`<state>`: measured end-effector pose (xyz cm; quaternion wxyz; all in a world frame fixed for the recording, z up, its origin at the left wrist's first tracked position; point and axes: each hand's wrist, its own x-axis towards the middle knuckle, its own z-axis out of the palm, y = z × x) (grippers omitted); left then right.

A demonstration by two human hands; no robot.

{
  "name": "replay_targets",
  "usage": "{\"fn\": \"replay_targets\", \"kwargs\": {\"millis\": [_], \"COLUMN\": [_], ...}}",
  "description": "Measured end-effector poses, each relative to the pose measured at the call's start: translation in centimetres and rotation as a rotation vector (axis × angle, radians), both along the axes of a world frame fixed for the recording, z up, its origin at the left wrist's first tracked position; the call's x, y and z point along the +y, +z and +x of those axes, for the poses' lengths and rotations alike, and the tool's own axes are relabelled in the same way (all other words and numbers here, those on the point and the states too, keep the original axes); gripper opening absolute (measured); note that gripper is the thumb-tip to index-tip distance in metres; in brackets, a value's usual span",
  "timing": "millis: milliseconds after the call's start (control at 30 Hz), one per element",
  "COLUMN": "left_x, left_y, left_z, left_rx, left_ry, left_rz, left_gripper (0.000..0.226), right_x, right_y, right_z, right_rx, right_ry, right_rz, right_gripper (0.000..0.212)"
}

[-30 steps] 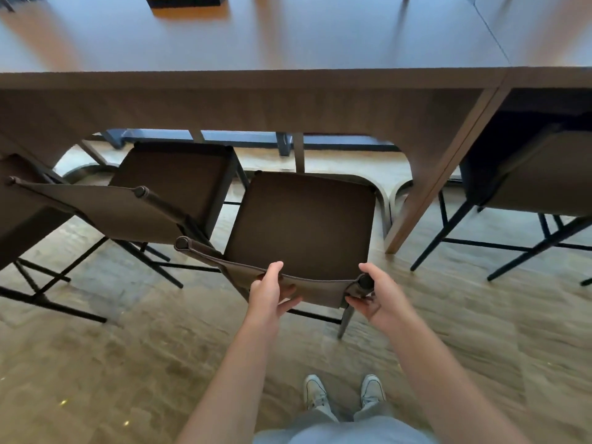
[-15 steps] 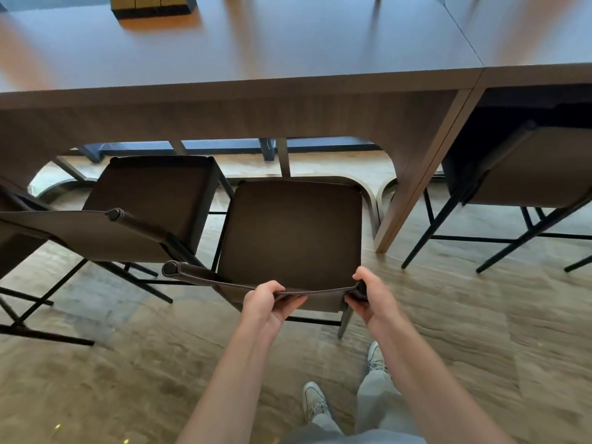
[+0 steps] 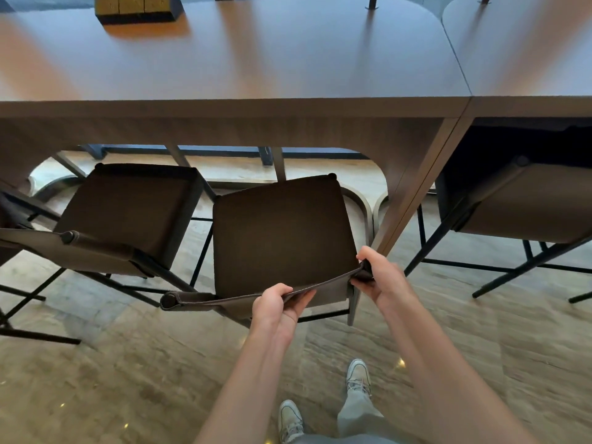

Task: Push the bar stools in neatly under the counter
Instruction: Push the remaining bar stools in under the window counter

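A dark brown bar stool (image 3: pixel 282 235) with a low fabric backrest stands in front of me, its seat's far edge just at the counter's (image 3: pixel 243 104) front edge. My left hand (image 3: pixel 277 307) grips the middle of the backrest's top edge. My right hand (image 3: pixel 379 277) holds the backrest's right end, around the post. A second stool (image 3: pixel 128 209) stands to the left, its front edge near the counter's apron. A third stool (image 3: pixel 525 200) on the right sits partly under the neighbouring counter section.
The counter's slanted leg panel (image 3: pixel 413 193) comes down right of the held stool, close to my right hand. A yellow-and-black box (image 3: pixel 136 8) sits on the counter top. Another stool's black frame (image 3: pixel 19 283) shows at the far left. My feet (image 3: pixel 323 402) are on the stone floor.
The stool has slid forward toward the counter, and I have stepped forward with my right foot. Both hands keep their hold on the backrest.
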<state>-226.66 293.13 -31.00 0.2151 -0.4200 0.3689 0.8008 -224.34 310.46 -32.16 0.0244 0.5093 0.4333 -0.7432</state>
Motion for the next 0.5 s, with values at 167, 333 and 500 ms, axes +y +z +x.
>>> {"fn": "replay_targets", "kwargs": {"millis": [167,333,500], "left_x": [5.7,10.0,12.7], "left_y": [0.0,-0.1,-0.4], "left_z": [-1.7,-2.7,-3.0], "left_rx": [-0.006,-0.005,-0.009], "left_ry": [0.054,0.071,0.052], "left_rz": [-0.011,-0.037,-0.053], "left_gripper": [0.017,0.015,0.016], "right_x": [5.6,10.1,12.8], "right_y": [0.4,0.2,-0.4], "right_z": [-3.2,-5.4,-6.2], "right_rx": [-0.017,-0.025,-0.042], "right_ry": [0.058,0.106,0.135], "right_rz": [-0.002,0.001,-0.004], "right_gripper": [0.032,0.048,0.047]}}
